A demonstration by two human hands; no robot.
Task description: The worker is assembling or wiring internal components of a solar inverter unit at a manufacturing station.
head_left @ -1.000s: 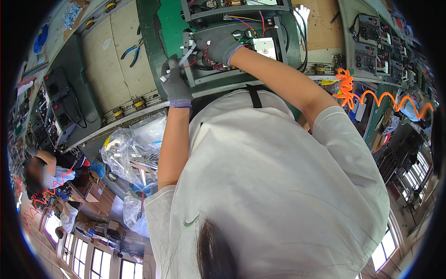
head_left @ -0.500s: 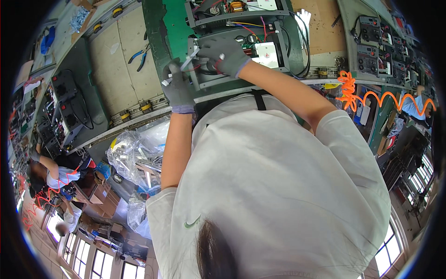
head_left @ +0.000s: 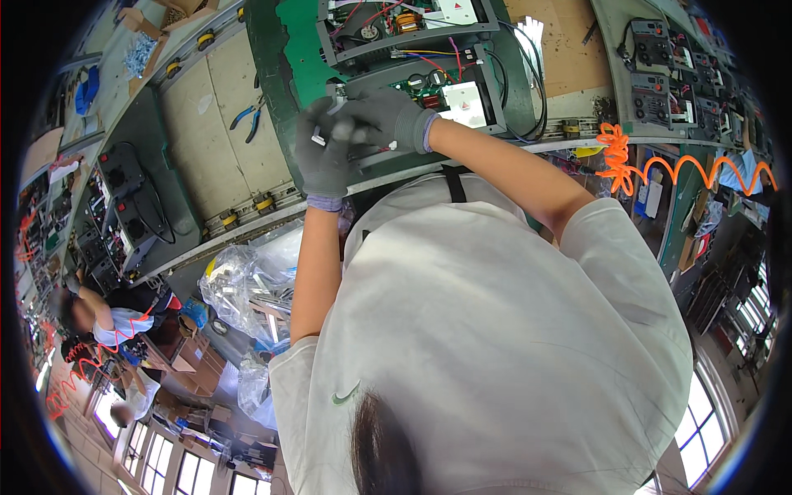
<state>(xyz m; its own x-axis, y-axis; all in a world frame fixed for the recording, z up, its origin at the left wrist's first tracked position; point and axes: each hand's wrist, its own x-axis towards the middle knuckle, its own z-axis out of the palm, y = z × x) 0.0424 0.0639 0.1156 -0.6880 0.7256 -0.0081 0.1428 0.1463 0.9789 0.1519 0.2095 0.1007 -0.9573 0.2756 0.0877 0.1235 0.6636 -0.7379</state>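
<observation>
My left hand [head_left: 320, 157], in a grey glove, is closed around a pale metal strip [head_left: 318, 136]; a short bit of it shows between the fingers. My right hand [head_left: 386, 120], gloved the same way, reaches in from the right and its fingers meet those of the left. The fingertips overlap and blur, so what the right fingers pinch is hidden. Both hands are over the near left end of an open dark metal chassis [head_left: 487, 115]. Inside it sit a green circuit board [head_left: 417, 85] and a white plate [head_left: 464, 105].
A second open chassis [head_left: 351, 59] lies just beyond. Blue-handled pliers [head_left: 246, 118] rest on the bench to the left. Black cables [head_left: 540, 82] loop at the right. An orange coiled hose [head_left: 615, 161] hangs farther right. Clear plastic bags [head_left: 239, 285] with metal strips are below left.
My hands have come together; the right one moved left and down toward the left. The strip, which stretched between them before, is now mostly covered by fingers.
</observation>
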